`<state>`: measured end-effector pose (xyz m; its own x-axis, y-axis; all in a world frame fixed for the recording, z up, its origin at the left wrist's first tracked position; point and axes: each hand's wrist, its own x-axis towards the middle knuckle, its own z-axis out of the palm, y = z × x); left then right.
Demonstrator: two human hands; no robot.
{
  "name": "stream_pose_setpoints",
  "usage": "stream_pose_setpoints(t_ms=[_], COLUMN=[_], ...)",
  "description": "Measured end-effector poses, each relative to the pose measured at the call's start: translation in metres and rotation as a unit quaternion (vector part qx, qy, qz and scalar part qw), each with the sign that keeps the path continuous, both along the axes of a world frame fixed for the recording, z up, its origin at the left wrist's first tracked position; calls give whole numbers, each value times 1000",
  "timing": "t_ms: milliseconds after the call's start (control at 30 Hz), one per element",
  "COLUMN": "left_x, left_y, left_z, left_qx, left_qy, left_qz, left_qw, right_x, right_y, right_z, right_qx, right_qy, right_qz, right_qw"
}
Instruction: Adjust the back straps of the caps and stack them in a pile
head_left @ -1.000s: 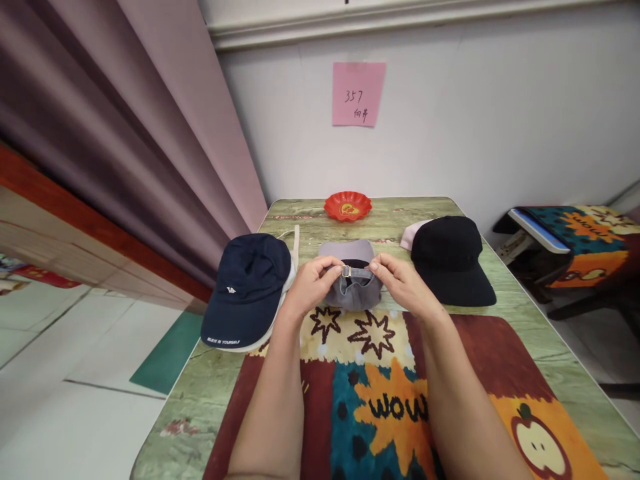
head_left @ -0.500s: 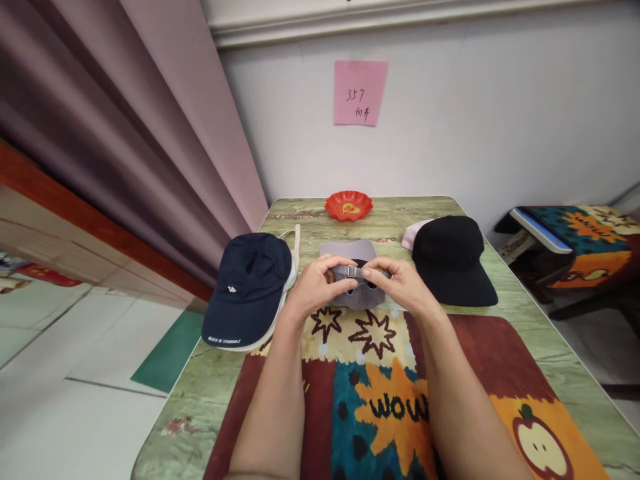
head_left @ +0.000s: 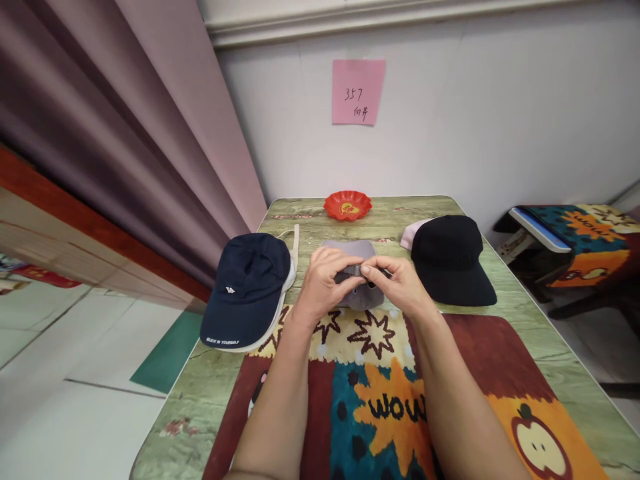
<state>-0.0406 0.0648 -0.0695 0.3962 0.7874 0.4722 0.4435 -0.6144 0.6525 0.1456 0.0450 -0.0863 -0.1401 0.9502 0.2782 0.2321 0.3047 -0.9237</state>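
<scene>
A grey cap (head_left: 361, 297) rests at the middle of the table, its back strap raised between both hands. My left hand (head_left: 327, 280) pinches the strap beside its buckle, with fingers over the top and thumb below. From the right side, my right hand (head_left: 397, 280) grips the same strap between thumb and fingers, close to the left fingertips. The fingers hide much of the strap and buckle. A navy cap (head_left: 250, 280) lies to the left over a white one, and a black cap (head_left: 450, 257) sits to the right, over a pale pink one.
A red scalloped dish (head_left: 348, 205) stands at the back of the wood-patterned table (head_left: 170, 417). Beneath my forearms is a colourful mat (head_left: 465, 340). Beyond the table's right edge stands a stool (head_left: 595, 233) with a patterned cover.
My left hand has shifted slightly right along the strap, its fingers now covering part of the buckle. The right hand has stayed nearly in place.
</scene>
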Motion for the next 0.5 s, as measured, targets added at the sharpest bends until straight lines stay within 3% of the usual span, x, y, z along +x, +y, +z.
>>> stream_pose_setpoints(t_ms=[233, 500], left_x=[-4, -13], left_y=[-1, 0], left_z=[-3, -3], left_qx=[-58, -62], left_qy=[-78, -54], left_qz=[-25, -61], left_qw=[995, 995], right_x=[0, 6], right_y=[-1, -1], right_z=[3, 0], right_qx=[-6, -13], right_qy=[14, -11], right_qz=[32, 83], right_qw=[999, 996])
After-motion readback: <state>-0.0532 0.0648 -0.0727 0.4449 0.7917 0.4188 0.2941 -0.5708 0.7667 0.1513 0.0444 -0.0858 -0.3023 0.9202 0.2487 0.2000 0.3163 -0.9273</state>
